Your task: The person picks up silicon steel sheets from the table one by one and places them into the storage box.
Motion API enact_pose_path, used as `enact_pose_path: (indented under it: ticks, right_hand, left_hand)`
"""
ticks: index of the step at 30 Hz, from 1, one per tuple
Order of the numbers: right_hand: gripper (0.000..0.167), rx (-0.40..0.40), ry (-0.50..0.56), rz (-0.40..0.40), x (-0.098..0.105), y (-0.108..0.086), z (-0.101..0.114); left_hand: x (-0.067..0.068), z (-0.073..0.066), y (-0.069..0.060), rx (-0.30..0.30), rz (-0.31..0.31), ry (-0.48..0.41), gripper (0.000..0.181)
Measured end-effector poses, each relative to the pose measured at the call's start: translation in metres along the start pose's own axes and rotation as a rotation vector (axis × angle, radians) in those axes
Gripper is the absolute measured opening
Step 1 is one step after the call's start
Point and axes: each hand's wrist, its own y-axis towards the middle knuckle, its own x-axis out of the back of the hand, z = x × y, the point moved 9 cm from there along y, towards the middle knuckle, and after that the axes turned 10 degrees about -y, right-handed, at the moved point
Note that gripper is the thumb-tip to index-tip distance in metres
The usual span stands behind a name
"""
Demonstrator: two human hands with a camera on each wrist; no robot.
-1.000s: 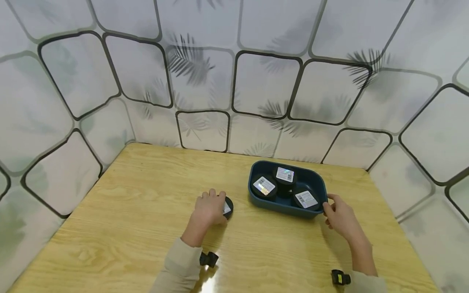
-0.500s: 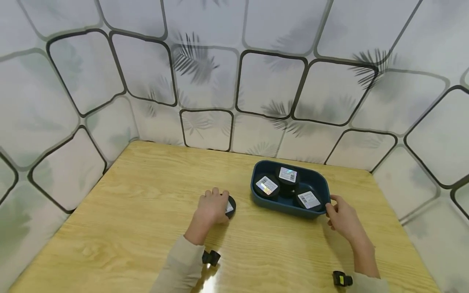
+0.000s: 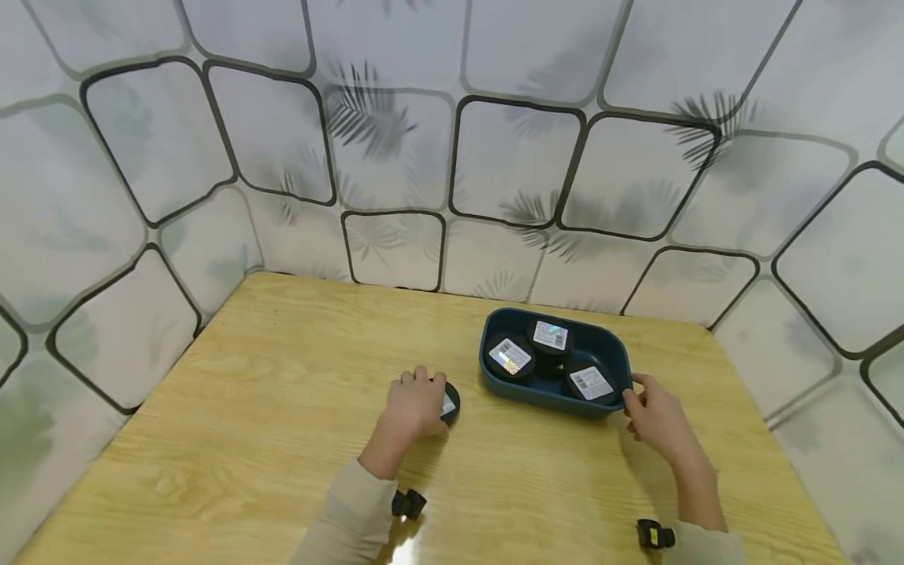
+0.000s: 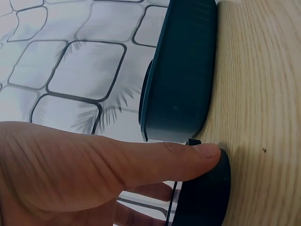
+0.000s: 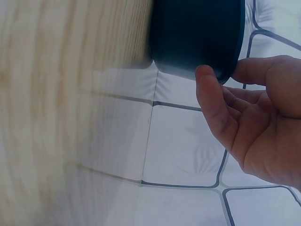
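In the head view my left hand [image 3: 413,406] grips a black round tub [image 3: 450,403] with a white label on top, standing on the table left of a dark blue bin. The left wrist view shows the thumb along the side of the tub [image 4: 204,193], with other fingers on its far side. My right hand [image 3: 660,417] holds the right front corner of the bin [image 3: 544,398] between thumb and fingers. Inside the bin are three similar black tubs [image 3: 510,358] with white labels facing up. Much of the gripped tub is hidden behind the left hand.
The light wooden table [image 3: 282,439] extends to a patterned wall covering [image 3: 395,251] at the back and both sides. A small gap separates the gripped tub from the bin's left end. Black wrist devices [image 3: 655,534] sit at both sleeves.
My left hand has shifted slightly right with the tub, closer to the bin. The right hand stays at the bin's corner, and the bin keeps its place.
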Motion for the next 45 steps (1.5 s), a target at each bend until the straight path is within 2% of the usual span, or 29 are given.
enact_pose_path:
  ticks: [11,21,34,39,45]
  right_hand:
    - [0.050,0.004,-0.004,-0.014,0.004,0.000,-0.003]
    - [0.049,0.007,0.015,-0.015,0.002,0.000,-0.005]
    - [0.050,0.000,0.029,-0.013,0.002,-0.002,-0.006]
    - [0.050,0.002,0.045,-0.016,0.002,-0.002,-0.005]
    - [0.050,-0.004,0.053,-0.013,0.001,-0.001,-0.002]
  left_hand:
    - [0.000,-0.018,0.002,-0.051,-0.024,0.014,0.074]
    - [-0.013,-0.038,0.005,-0.125,-0.032,0.056,0.072]
    - [-0.032,-0.083,-0.003,-0.253,-0.038,0.148,0.073]
    - [-0.040,-0.099,-0.005,-0.294,-0.059,0.187,0.072]
    - [-0.046,-0.111,-0.006,-0.343,-0.076,0.140,0.069]
